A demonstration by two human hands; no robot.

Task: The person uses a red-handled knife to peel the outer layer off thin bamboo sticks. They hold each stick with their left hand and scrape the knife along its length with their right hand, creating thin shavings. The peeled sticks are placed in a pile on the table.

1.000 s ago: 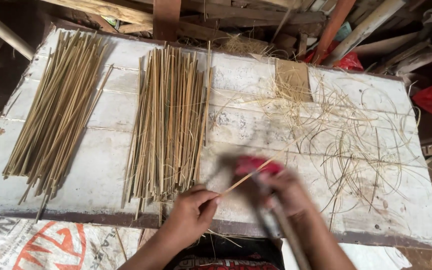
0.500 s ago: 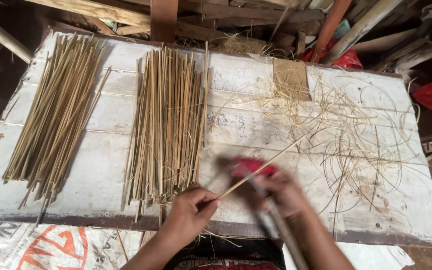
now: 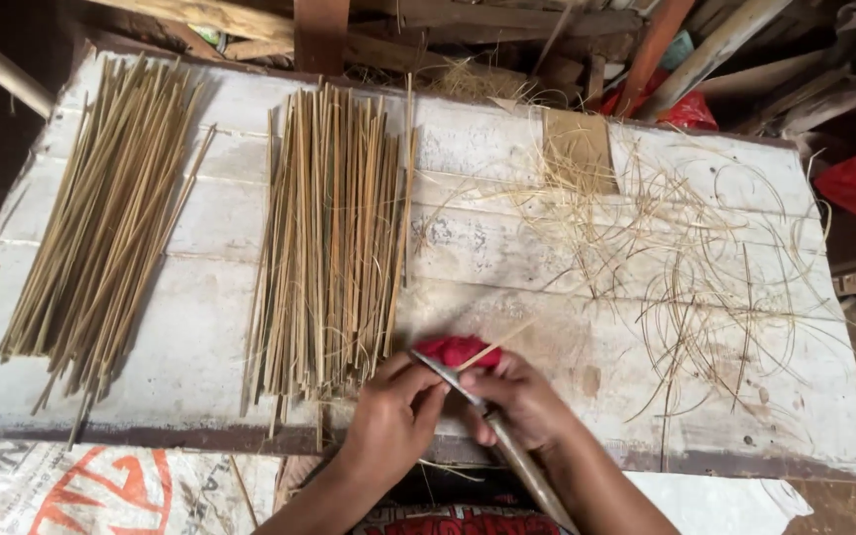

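Observation:
My left hand (image 3: pixel 391 413) pinches a thin bamboo stick (image 3: pixel 495 346) at the near edge of the white wooden table (image 3: pixel 507 223). My right hand (image 3: pixel 521 394) grips a long knife (image 3: pixel 507 441) with a wooden handle, and its blade lies across the stick. A red cloth (image 3: pixel 458 351) is wrapped over the fingers right under the blade. Just left of my hands lies the middle bundle of bamboo sticks (image 3: pixel 334 248).
A second bundle of sticks (image 3: pixel 106 233) lies at the table's left. Curly thin shavings (image 3: pixel 686 267) litter the right half, around a brown cardboard piece (image 3: pixel 579 151). Planks and red items are piled behind the table. A printed sack (image 3: pixel 101 490) lies below the left edge.
The stick has been pulled back toward me through the blade, so less of it pokes out to the right. Both hands stay at the near edge.

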